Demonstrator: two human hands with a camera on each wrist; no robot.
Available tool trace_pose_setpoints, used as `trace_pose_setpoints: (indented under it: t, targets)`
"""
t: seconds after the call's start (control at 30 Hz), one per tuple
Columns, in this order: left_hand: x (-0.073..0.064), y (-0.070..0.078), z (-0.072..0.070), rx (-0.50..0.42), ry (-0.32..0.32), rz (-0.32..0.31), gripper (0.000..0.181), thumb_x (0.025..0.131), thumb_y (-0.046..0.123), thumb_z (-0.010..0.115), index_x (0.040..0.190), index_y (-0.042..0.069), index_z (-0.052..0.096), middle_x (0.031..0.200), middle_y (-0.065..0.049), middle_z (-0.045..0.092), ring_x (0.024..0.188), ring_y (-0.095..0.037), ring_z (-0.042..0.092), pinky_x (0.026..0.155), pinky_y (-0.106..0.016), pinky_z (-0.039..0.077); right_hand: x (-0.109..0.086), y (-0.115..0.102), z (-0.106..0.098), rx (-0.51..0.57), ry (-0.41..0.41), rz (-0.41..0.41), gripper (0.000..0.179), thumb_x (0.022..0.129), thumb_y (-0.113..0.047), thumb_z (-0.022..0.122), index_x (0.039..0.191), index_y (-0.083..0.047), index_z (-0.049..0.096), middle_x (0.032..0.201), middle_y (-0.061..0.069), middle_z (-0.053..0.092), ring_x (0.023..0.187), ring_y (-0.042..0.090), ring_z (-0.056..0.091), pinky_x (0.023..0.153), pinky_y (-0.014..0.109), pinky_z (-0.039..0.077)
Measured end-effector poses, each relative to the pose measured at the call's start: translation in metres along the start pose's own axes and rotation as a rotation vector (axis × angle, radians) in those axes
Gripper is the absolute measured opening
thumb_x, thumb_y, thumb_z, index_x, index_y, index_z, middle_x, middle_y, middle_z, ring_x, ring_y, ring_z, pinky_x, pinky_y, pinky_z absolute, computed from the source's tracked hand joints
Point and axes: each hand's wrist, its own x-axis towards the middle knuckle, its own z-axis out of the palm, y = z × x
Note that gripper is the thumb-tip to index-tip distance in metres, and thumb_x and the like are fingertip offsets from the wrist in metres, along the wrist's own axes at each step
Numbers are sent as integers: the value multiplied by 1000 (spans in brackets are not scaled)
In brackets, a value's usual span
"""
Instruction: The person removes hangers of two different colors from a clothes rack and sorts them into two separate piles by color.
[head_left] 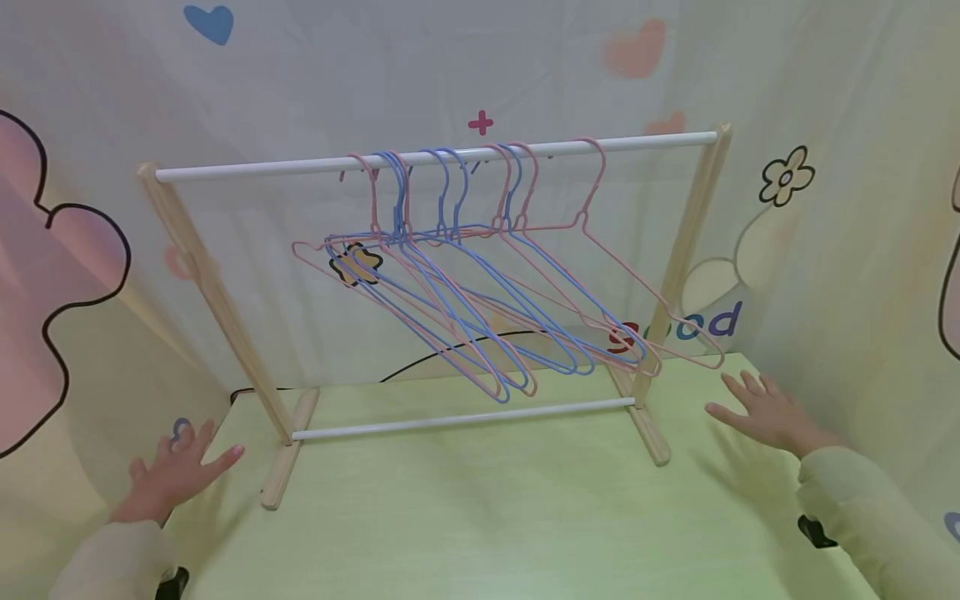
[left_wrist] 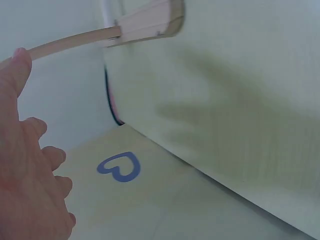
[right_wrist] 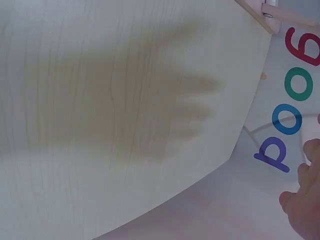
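Observation:
A small wooden garment rack with a white top rail (head_left: 255,170) stands on the table. Several pink hangers (head_left: 630,268) and blue hangers (head_left: 487,265) hang from that rail, bunched around its middle, one pink hanger apart at the right. My left hand (head_left: 174,475) hovers left of the rack's left foot (head_left: 288,454), fingers spread, holding nothing. To the right of the rack's right foot (head_left: 648,429), my right hand (head_left: 768,412) is held above the table with fingers extended and nothing in it. Only part of the right hand (right_wrist: 305,200) shows in the right wrist view.
The pale wood-grain tabletop (head_left: 450,517) extends in front of the rack. A white lower bar (head_left: 465,419) joins the rack's feet. Printed curtain (head_left: 300,83) surrounds the table at the back and sides, with hearts, flowers and coloured letters.

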Motion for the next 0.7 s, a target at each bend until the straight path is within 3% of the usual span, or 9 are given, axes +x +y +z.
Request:
trace_pose_setpoints:
  t: [0.37,0.53,0.7]
  targets:
    - [3,9,-35,-43,67,30,88,86,60,32,139,-3,0,136,-35,12,115,-58,14,75,-73,13,-3,0,-24,-11,71,-78,80,86,-52,43,137,5,20,135,38,14,121,56,15,87,70,17]
    - [3,15,-48,-113,116,52,84,89,54,33,139,-4,-1,136,-37,15,114,-57,24,78,-69,20,-6,-5,-38,10,87,-106,81,85,-50,47,137,5,17,136,39,14,123,54,13,90,68,15]
    - [2,24,-61,-198,164,74,80,90,48,35,139,-2,-2,137,-37,10,114,-59,21,85,-66,22,-10,-9,-52,35,86,-110,81,85,-46,50,138,4,16,136,39,11,123,55,10,91,68,14]
